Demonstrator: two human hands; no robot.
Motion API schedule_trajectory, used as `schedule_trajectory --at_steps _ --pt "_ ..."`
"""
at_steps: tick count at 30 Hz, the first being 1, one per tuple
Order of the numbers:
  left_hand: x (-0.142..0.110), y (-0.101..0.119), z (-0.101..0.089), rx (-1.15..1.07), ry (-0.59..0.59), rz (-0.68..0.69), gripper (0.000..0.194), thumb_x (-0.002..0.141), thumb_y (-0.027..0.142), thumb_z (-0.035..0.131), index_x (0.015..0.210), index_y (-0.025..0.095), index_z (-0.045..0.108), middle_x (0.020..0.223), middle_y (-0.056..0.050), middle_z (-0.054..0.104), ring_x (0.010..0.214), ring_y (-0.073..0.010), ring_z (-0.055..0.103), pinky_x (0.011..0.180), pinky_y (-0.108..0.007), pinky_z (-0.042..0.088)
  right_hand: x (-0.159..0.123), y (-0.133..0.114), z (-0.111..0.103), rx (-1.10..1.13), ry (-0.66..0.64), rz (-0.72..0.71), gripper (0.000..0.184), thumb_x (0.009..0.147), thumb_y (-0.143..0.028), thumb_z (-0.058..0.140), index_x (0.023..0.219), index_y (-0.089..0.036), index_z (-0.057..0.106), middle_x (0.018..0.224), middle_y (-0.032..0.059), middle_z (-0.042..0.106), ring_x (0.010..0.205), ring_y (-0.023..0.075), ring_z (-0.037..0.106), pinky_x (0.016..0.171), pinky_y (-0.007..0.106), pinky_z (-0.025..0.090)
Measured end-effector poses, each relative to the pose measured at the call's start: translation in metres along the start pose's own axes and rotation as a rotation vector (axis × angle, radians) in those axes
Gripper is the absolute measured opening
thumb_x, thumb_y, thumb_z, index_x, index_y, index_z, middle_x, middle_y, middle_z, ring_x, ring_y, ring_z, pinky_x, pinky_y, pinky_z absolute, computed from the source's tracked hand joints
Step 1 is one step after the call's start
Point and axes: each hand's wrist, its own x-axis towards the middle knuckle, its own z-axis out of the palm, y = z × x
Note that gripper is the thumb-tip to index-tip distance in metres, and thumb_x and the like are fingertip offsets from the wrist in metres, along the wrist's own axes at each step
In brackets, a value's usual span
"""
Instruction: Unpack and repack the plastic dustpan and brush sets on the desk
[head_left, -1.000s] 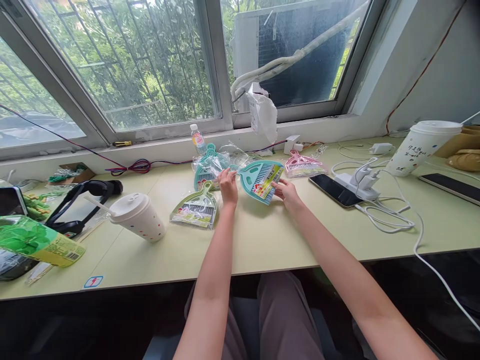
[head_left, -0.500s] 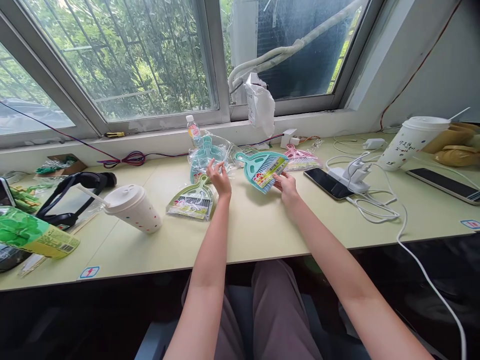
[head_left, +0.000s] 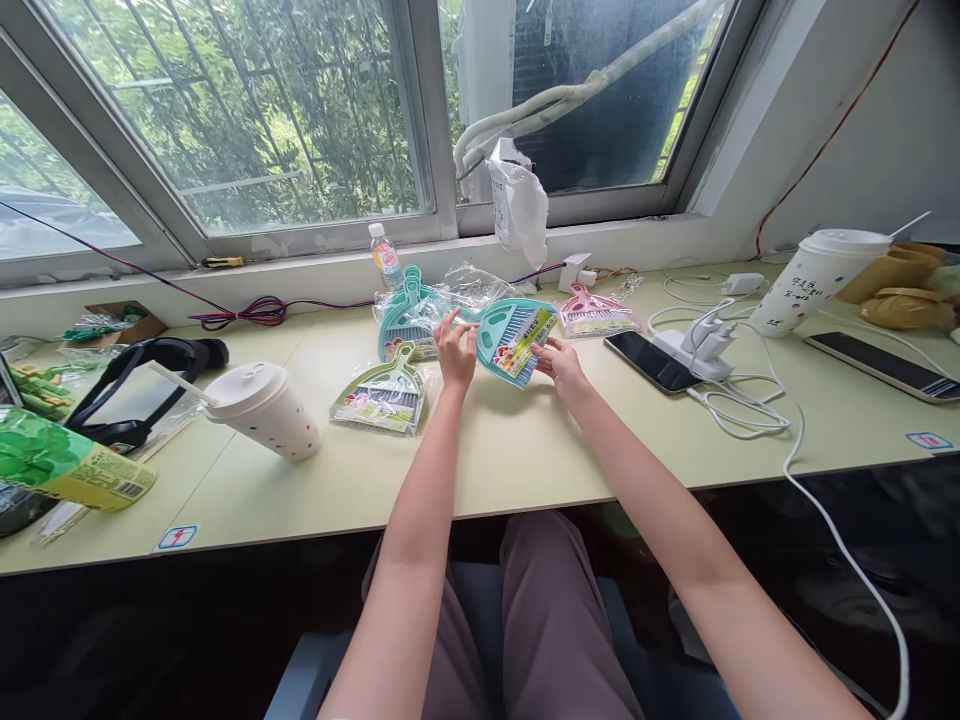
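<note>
Plainly, we have a teal dustpan (head_left: 491, 340) with its brush (head_left: 516, 328) between our two hands, over the middle of the desk (head_left: 480, 475), nearer the back edge than the front. Its long axis runs mostly sideways: the narrow handle end points left, toward our left hand (head_left: 455, 357), and the broad bristled end slants right and a little toward the front edge, where our right hand (head_left: 564, 368) has it. So each hand is the nearer one to its own end, and our arms do not cross. Our right hand pinches the broad end at its right side, beside the printed label (head_left: 527, 344). Our left fingers curl up at the handle end, but we cannot tell whether they pinch it or only touch it.

Left of our left hand lies a wrapped green dustpan (head_left: 382, 397), handle toward the back edge. Behind that hand, near the back edge, a second teal dustpan (head_left: 411, 305) lies beside crumpled clear wrapping (head_left: 480, 287). A pink dustpan (head_left: 596, 318) lies farther right, and a phone (head_left: 651, 362) rests right of our right hand.
</note>
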Motion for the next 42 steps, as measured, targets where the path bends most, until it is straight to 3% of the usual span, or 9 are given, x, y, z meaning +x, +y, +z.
schedule_trajectory --at_steps 4,7,12,15,18,21,31,37,42 --pt "-0.003 0.008 -0.004 0.023 0.12 -0.037 0.035 0.096 0.029 0.044 0.123 0.026 0.066 0.163 -0.002 0.031 0.154 -0.0251 0.018 0.124 -0.048 0.024 -0.001 0.002 0.001 0.034 0.023 -0.013 0.024 0.077 -0.011 0.076 0.094 -0.019 0.061 0.077 0.0009 0.074 0.066 0.0139 0.072 0.072 0.025 0.062" --pt "-0.002 0.01 -0.007 0.012 0.247 -0.099 0.057 0.094 0.03 0.051 0.149 0.025 0.038 0.168 -0.008 0.016 0.156 -0.0261 0.01 0.124 -0.05 0.021 0.002 0.002 -0.001 0.066 0.025 -0.029 0.028 0.075 -0.015 0.08 0.095 -0.02 0.061 0.079 -0.0003 0.074 0.067 0.013 0.071 0.075 0.026 0.062" --pt "0.006 0.006 -0.004 -0.094 0.381 -0.412 0.088 0.088 0.032 0.062 0.157 0.02 0.008 0.167 -0.019 0.002 0.156 -0.0303 0.01 0.119 -0.049 0.033 0.004 0.001 -0.003 0.116 0.01 -0.028 0.029 0.075 -0.015 0.08 0.095 -0.021 0.06 0.079 -0.0013 0.074 0.067 0.0112 0.071 0.072 0.022 0.062" --pt "0.01 0.004 -0.003 -0.391 0.239 -0.608 0.079 0.094 0.032 0.053 0.157 0.019 0.007 0.164 -0.021 0.02 0.147 -0.0257 0.037 0.109 -0.039 0.047 0.001 0.0 0.0 0.102 -0.005 -0.044 0.031 0.074 -0.018 0.082 0.095 -0.021 0.059 0.08 -0.0013 0.074 0.067 0.0118 0.071 0.07 0.023 0.062" --pt "0.01 0.008 -0.003 -0.823 -0.033 -0.574 0.056 0.098 0.026 0.042 0.151 0.019 0.027 0.146 -0.014 0.054 0.128 -0.0179 0.059 0.103 -0.033 0.052 -0.003 -0.002 0.004 0.07 -0.031 -0.066 0.03 0.074 -0.017 0.08 0.094 -0.02 0.058 0.08 -0.0006 0.074 0.066 0.0119 0.071 0.066 0.022 0.061" --pt "0.007 0.017 -0.002 -1.069 -0.183 -0.552 0.041 0.098 0.027 0.041 0.138 0.019 0.047 0.126 -0.008 0.068 0.116 -0.018 0.066 0.101 -0.034 0.052 -0.006 -0.003 0.007 0.022 -0.062 -0.099 0.03 0.072 -0.016 0.08 0.092 -0.02 0.058 0.076 -0.0013 0.072 0.061 0.0111 0.067 0.059 0.021 0.057" --pt "-0.003 0.019 0.0 -1.334 -0.499 -0.748 0.029 0.083 0.024 0.068 0.11 0.013 0.066 0.091 -0.006 0.075 0.091 -0.0199 0.07 0.084 -0.03 0.053 -0.004 -0.002 0.006 0.005 -0.002 -0.111 0.037 0.061 -0.025 0.083 0.085 -0.022 0.055 0.071 -0.0043 0.065 0.054 0.0085 0.056 0.044 0.019 0.043" --pt "-0.005 0.019 0.003 -1.346 -0.651 -0.669 0.027 0.087 0.028 0.064 0.11 0.013 0.067 0.099 -0.008 0.075 0.089 -0.0193 0.069 0.08 -0.031 0.052 -0.006 0.001 0.006 0.127 0.038 -0.092 0.035 0.063 -0.02 0.081 0.086 -0.023 0.054 0.073 -0.0045 0.066 0.054 0.0072 0.054 0.047 0.018 0.045" --pt "-0.013 0.02 0.008 -1.254 -0.808 -0.574 0.048 0.081 0.036 0.072 0.124 0.017 0.062 0.116 -0.01 0.071 0.107 -0.0247 0.066 0.086 -0.034 0.05 -0.001 0.004 0.005 0.133 0.062 -0.095 0.035 0.063 -0.021 0.081 0.084 -0.023 0.053 0.075 -0.0029 0.067 0.058 0.0079 0.056 0.043 0.016 0.039"
